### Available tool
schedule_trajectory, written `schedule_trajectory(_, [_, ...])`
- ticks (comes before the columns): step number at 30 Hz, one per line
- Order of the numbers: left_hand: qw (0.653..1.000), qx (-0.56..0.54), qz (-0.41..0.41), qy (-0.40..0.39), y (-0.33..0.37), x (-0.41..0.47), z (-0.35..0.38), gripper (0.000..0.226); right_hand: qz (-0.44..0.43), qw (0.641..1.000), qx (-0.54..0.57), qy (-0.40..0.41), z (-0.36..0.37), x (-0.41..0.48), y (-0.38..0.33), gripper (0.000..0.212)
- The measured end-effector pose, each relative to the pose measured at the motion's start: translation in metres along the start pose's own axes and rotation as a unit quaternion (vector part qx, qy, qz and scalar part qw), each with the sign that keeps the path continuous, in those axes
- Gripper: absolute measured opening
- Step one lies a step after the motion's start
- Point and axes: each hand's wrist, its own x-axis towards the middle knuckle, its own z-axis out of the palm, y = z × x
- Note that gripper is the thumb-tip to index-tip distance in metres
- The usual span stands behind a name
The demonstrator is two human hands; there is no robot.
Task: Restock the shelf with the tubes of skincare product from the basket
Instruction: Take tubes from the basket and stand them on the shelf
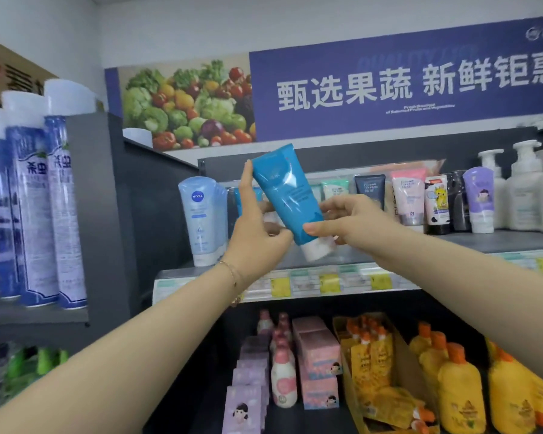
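Above the shelf lip [295, 286], tilted blue tube [284, 189] pinched by left hand [254, 233] and right hand [355, 220], cap [315, 250] down.

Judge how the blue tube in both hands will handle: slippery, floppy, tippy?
The blue tube shows glossy glare streaks, so it is probably a bit slippery. It holds its shape tilted between the left hand and right hand, so likely fairly firm. Its white cap is narrower than the flat top, so it may tip easily.

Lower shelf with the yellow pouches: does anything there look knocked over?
Yes. In the cardboard tray, the front yellow pouches have slumped and lie nearly flat, with orange caps pointing sideways, while those behind them stand upright.
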Motion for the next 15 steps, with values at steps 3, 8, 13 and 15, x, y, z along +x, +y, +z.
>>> schedule_trajectory(3, [0.998,-0.01,-0.061,0.032,-0.004,0.008,-0.006,0.099,-0.001,1.0,-0.002,0.013,0.017,0.024,0.003,0.035])
schedule_trajectory(8, [0.981,0.006,-0.185,0.057,-0.018,0.035,-0.01,0.059,0.018,0.999,-0.011,0.046,0.048,0.067,0.008,0.037])
schedule_trajectory(13, [0.966,-0.028,-0.248,0.061,-0.034,0.072,-0.016,0.048,0.071,0.993,-0.024,0.087,0.074,0.111,0.011,0.04])
schedule_trajectory(15, [0.96,-0.037,-0.268,0.066,-0.041,0.086,-0.017,0.047,0.089,0.991,-0.024,0.1,0.085,0.129,0.014,0.032])
